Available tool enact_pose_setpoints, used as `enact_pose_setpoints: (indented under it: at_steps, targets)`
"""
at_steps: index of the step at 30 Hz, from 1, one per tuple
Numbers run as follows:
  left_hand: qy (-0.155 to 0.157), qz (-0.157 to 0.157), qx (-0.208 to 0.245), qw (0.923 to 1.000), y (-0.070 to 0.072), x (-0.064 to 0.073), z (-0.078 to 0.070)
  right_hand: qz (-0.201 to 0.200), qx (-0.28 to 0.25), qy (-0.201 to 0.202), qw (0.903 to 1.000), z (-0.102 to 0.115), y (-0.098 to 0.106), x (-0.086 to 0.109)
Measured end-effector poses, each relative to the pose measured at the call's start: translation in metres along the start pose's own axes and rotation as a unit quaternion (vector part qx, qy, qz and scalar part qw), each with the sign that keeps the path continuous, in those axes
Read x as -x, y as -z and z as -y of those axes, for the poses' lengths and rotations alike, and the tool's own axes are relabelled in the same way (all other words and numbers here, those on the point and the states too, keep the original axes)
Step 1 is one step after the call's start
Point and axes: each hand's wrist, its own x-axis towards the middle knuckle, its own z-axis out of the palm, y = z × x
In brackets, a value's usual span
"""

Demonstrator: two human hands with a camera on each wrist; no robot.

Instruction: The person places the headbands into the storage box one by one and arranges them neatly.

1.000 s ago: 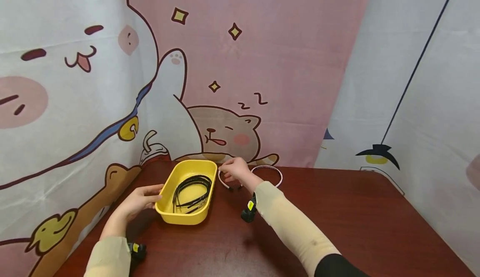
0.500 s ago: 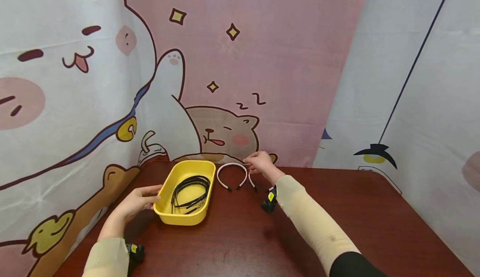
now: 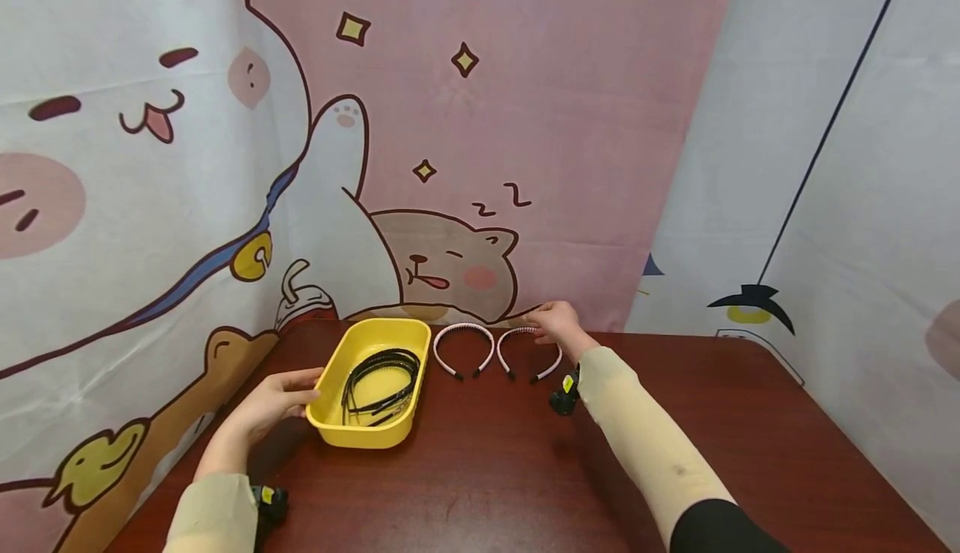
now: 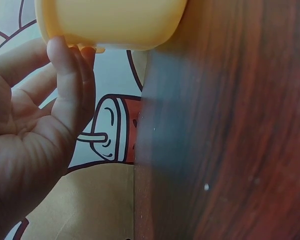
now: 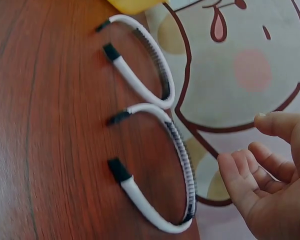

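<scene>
In the head view my left hand (image 3: 272,407) holds the near-left rim of a yellow plastic tray (image 3: 367,438). The left wrist view has the left hand's fingers at the underside edge of that tray (image 4: 115,25). Inside the tray lie several black headbands (image 3: 384,357). Two white headbands with dark toothed inner sides lie side by side at the table's back edge: the left one (image 3: 464,326) and the right one (image 3: 556,362). My right hand (image 3: 561,326) hovers by the right headband. In the right wrist view its thumb and fingers are apart, with nothing between them.
The dark red-brown wooden table (image 3: 465,486) runs up to a cloth backdrop (image 3: 585,120) printed with cartoon animals. The backdrop stands close behind the headbands and along the table's left side.
The right hand has moved rightward from beside the tray, past the left white headband, to the far side of the right one. The headbands are now uncovered. Left hand and tray stay put.
</scene>
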Motion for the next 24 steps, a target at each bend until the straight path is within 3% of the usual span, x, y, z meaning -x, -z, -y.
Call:
enact_pose_setpoints:
  at_steps: [11, 16, 24]
  targets:
    - [0.014, -0.012, -0.013, 0.9997, 0.0, -0.001, -0.001, -0.03, 0.04, -0.005, 0.9987, -0.03, 0.027, -0.013]
    - [0.011, -0.017, -0.014, 0.9997, 0.002, -0.002, -0.002, -0.031, 0.049, 0.008, 0.9983, -0.044, 0.031, -0.019]
    - [0.013, -0.009, -0.01, 0.9998, 0.001, -0.001, -0.003, -0.036, 0.112, 0.001, 0.9931, -0.062, 0.033, -0.027]
